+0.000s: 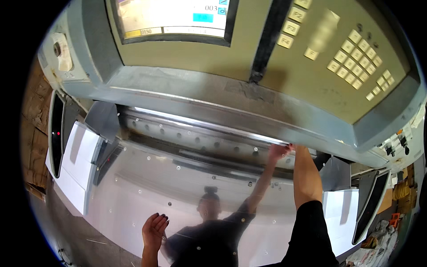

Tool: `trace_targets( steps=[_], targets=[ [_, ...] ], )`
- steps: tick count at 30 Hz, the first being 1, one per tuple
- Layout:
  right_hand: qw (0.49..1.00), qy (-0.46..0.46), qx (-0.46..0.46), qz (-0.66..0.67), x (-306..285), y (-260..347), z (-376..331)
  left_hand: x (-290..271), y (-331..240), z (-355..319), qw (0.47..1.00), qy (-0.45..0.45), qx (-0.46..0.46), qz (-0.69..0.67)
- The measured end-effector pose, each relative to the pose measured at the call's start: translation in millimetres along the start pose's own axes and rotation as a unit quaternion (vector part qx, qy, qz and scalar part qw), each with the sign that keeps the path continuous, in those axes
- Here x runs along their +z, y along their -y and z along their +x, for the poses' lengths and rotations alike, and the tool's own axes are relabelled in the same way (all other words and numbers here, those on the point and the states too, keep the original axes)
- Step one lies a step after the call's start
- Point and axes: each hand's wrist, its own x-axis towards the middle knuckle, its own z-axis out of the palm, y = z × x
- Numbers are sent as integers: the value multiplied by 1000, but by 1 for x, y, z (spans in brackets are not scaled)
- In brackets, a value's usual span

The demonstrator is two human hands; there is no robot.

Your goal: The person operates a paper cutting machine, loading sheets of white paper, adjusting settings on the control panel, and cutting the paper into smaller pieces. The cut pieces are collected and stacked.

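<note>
My left hand [154,229] hangs over the near left part of a shiny metal table [133,191] dotted with small round air holes. Its fingers are loosely bent, a little apart, and nothing shows in them. My right arm [307,178] reaches forward to the slot under the front housing [213,104] of what looks like a paper cutting machine. Only the edge of my right hand [299,148] shows at the bright metal bar [200,124]; its fingers are hidden. The polished table mirrors my body and right arm.
A lit screen [173,18] and a keypad panel [356,62] sit above the slot. White side surfaces [80,164] flank the table, beside upright black sensor posts [56,133], the left with a red light. Cartons [35,129] stand left; bags [378,244] lie right.
</note>
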Motion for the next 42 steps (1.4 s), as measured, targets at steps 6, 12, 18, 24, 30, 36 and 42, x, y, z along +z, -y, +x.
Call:
trace_targets(
  steps=[6,12,18,24,30,36,42],
  targets=[
    [998,12,46,37,-11,-35,10,16,-24,31,997,47,-31,45],
    [999,34,30,12,-31,-87,-87,-12,-18,26,995,75,-61,-17],
    [997,37,35,-61,-23,-170,-281,0,4,37,965,209,-157,16],
    [981,100,154,67,61,-266,-511,-24,55,-14,901,315,-239,178],
    [850,348,326,225,179,-337,-689,-157,13,-73,870,185,156,429],
    [941,214,245,-96,112,-352,-702,-245,-113,-73,837,330,17,436],
    [998,53,46,-3,76,-350,-698,-257,-189,-51,731,372,-96,564]
  ],
)
